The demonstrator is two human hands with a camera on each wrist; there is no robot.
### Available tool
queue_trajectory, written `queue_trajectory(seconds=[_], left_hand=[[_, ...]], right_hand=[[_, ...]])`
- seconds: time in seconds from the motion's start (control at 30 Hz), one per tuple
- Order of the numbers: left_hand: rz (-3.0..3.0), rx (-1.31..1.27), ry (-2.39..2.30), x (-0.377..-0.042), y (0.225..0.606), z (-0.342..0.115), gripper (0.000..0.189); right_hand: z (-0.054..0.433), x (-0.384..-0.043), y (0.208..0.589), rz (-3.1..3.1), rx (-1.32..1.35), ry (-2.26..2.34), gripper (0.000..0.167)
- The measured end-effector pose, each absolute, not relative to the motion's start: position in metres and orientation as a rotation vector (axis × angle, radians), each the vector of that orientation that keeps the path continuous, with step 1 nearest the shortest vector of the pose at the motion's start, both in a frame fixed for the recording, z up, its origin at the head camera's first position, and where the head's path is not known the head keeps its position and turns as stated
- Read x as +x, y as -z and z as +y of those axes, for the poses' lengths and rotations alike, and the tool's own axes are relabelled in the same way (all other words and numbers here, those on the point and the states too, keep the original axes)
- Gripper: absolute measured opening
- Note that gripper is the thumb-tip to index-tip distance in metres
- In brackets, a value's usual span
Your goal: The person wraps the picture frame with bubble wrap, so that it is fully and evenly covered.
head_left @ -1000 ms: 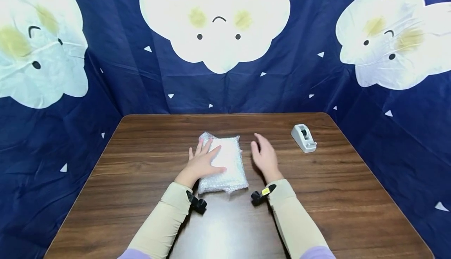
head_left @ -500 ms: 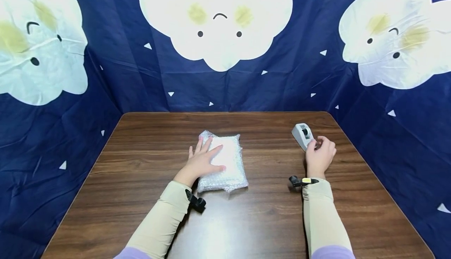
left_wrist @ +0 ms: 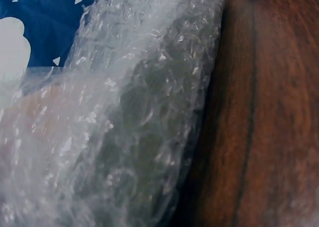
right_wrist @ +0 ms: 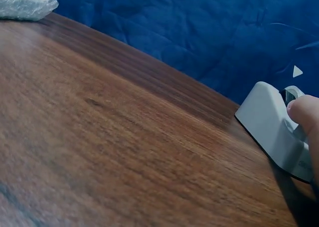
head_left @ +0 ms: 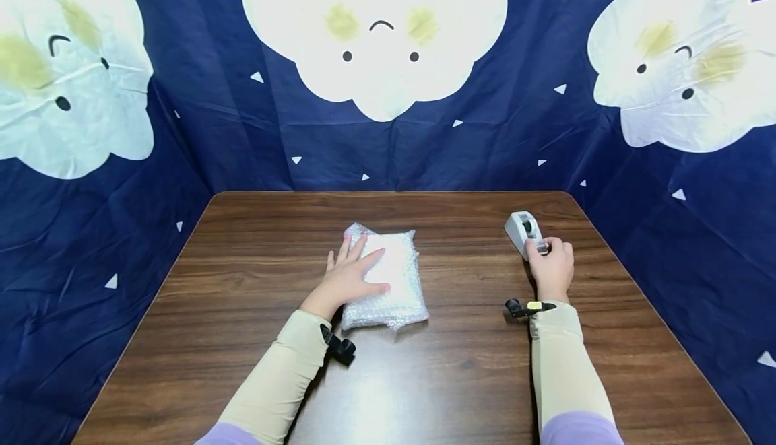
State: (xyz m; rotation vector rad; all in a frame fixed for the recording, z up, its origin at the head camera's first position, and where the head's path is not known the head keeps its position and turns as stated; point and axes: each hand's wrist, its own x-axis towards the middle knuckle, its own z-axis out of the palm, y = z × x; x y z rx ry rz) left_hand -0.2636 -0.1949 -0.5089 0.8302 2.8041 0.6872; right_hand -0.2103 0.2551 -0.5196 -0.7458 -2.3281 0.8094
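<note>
In the head view a flat packet wrapped in bubble wrap (head_left: 395, 277) lies on the table, with a bright white upper face. My left hand (head_left: 347, 282) rests on its left part, fingers spread. Close up in the left wrist view, the bubble wrap (left_wrist: 144, 117) covers the hand's side of the scene. At the right, a pale grey tape dispenser (head_left: 520, 233) stands on the table. My right hand (head_left: 553, 268) holds its near end between thumb and fingers. The right wrist view shows the thumb (right_wrist: 305, 112) over the dispenser (right_wrist: 269, 122); the other fingers and any loose tape end are hidden.
The brown wooden table (head_left: 254, 243) has rounded far corners. Dark blue cloth (head_left: 327, 142) with white clouds hangs behind it and at both sides. Each wrist wears a small black camera, such as the left one (head_left: 339, 347).
My right hand has moved right from beside the packet to the tape dispenser, and its fingers have closed around the near end. The left hand and the packet stay where they were.
</note>
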Motion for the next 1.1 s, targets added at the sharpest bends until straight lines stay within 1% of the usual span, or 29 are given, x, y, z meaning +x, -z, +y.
queue_trajectory(seconds=[0.13,0.53,0.73,0.93,1.1], left_hand=[[2.808,0.835,-0.688,-0.264,0.509,-0.194,0.090],[2.808,0.827,-0.689,-0.261,0.506,-0.194,0.087],[2.810,0.825,-0.673,-0.261,0.506,-0.193,0.087],[2.815,0.828,-0.677,-0.260,0.504,-0.194,0.087],[2.812,0.821,-0.665,-0.261,0.505,-0.193,0.086]], right_hand=[[0.252,-0.208,0.520,-2.326,-0.693,-0.789,0.048],[0.242,-0.208,0.519,-2.199,-0.570,-0.814,0.030],[0.240,-0.211,0.520,-2.102,-0.580,-0.917,0.024],[0.240,-0.213,0.518,-2.043,-0.640,-1.039,0.022],[0.241,-0.212,0.515,-1.985,-0.663,-1.139,0.026]])
